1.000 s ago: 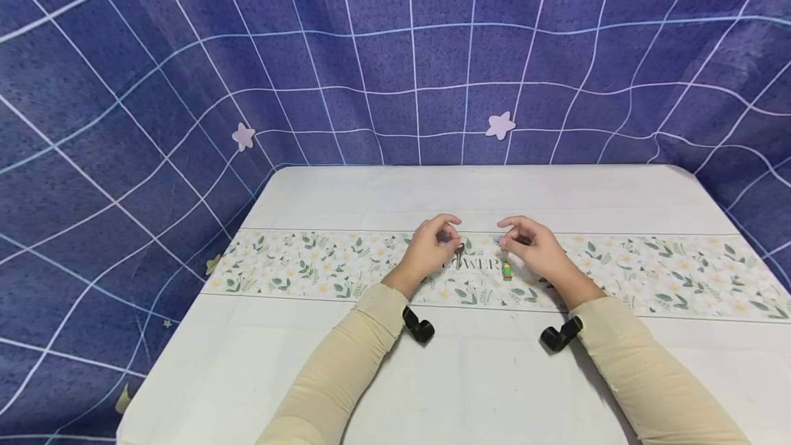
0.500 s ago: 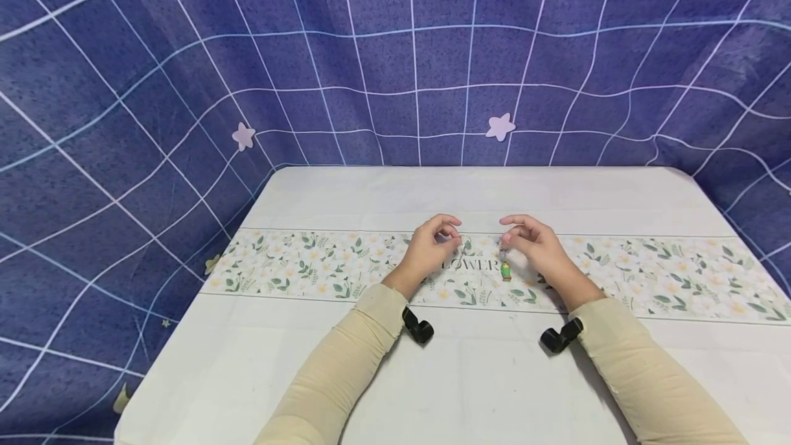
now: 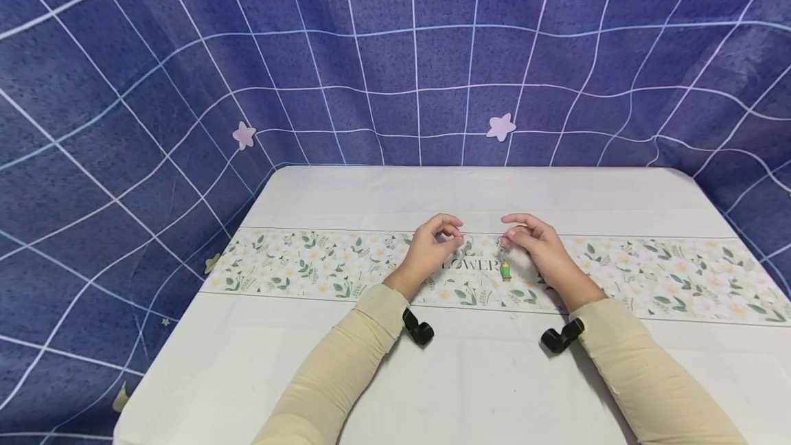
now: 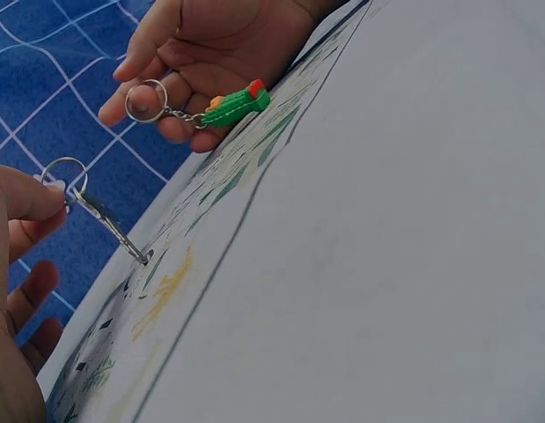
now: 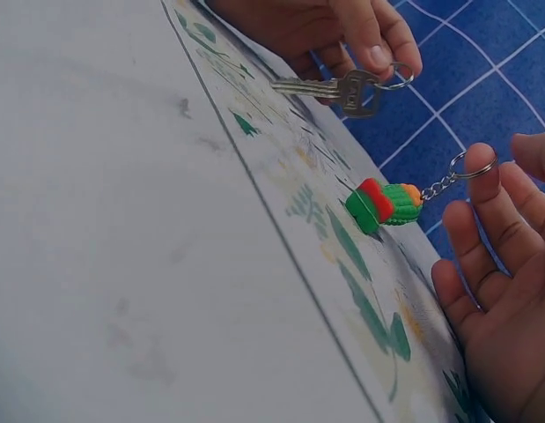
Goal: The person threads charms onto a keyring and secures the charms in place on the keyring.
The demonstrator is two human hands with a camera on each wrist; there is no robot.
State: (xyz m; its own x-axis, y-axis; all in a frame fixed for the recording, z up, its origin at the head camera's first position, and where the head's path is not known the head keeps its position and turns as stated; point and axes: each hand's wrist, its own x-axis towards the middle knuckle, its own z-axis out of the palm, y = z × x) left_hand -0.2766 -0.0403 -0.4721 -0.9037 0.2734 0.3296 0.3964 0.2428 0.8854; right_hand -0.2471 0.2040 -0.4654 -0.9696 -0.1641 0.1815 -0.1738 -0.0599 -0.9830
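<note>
In the head view my left hand (image 3: 426, 251) and right hand (image 3: 542, 250) face each other over the table, a short gap apart. The left hand pinches a thin metal ring from which a key (image 4: 115, 233) hangs, its blade pointing down toward the table. Between thumb and fingers of the right hand is the split ring (image 5: 474, 165) of a keychain. A short chain (image 5: 438, 189) links that ring to a small green cactus charm (image 5: 388, 208) with red and orange parts. Key and charm hang apart from each other.
A floral table runner (image 3: 649, 273) with the printed word "FLOWER" crosses the white table (image 3: 482, 383) beneath both hands. Blue grid-patterned cloth (image 3: 395, 53) with stars hangs behind and to the left. Black wrist cameras (image 3: 419, 327) sit on both beige sleeves.
Both hands stay almost in place, the right drifting very slightly right. The key's dark head, plain one second ago in the head view, now shows pale and faint.
</note>
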